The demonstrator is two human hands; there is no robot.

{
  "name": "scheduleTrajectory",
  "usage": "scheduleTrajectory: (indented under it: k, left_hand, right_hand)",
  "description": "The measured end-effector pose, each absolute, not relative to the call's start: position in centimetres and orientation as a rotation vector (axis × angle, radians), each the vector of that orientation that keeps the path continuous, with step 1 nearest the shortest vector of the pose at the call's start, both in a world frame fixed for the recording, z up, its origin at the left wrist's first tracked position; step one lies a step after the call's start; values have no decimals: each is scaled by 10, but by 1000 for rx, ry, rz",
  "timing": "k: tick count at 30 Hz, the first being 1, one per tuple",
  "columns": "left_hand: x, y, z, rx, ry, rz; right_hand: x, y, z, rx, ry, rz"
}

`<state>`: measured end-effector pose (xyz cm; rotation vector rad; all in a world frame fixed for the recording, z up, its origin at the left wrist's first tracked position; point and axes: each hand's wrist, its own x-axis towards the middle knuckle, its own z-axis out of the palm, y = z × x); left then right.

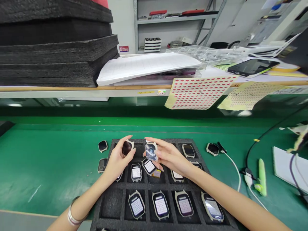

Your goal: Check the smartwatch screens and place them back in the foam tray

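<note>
My left hand (116, 160) grips a dark-screened smartwatch case (127, 147) between thumb and fingers, over the back left of a black foam tray (111, 202). Beside it, my right hand (171, 157) is closed on another strapless smartwatch case (151, 151) with a lit, reflective screen. Just below that one, a tilted watch case (149, 166) shows a white screen, near a small yellow piece (157, 173) I cannot identify. More watch cases with lit screens, such as one in the front row (160, 205), lie in the tray's compartments. My right forearm covers part of the tray.
Two dark watch cases (102, 146) lie left of the tray on the green table (60, 160). Another watch case (212, 149) sits right, by a white cable (235, 166) and a light green tool (262, 176). A shelf with black foam stacks (55, 61) and papers (149, 65) spans the back.
</note>
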<state>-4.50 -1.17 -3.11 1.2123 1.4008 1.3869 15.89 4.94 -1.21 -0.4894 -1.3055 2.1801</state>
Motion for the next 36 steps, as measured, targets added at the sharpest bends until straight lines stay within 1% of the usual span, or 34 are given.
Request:
scheduleTrajectory:
  k: [10, 16, 25, 36]
  left_hand:
    - [-47, -18, -32, 1392, 1482, 1314]
    - [-43, -22, -30, 1484, 1470, 1201]
    - [-41, -28, -25, 1495, 1445, 1109]
    - [-41, -29, -25, 1480, 1441, 1221]
  right_hand:
    - [156, 48, -11, -598, -1292, 2132]
    - [157, 48, -8, -614, -1343, 2071]
    - [159, 49, -10, -617, -1349, 2100]
    - [158, 47, -10, -595, -1389, 2069]
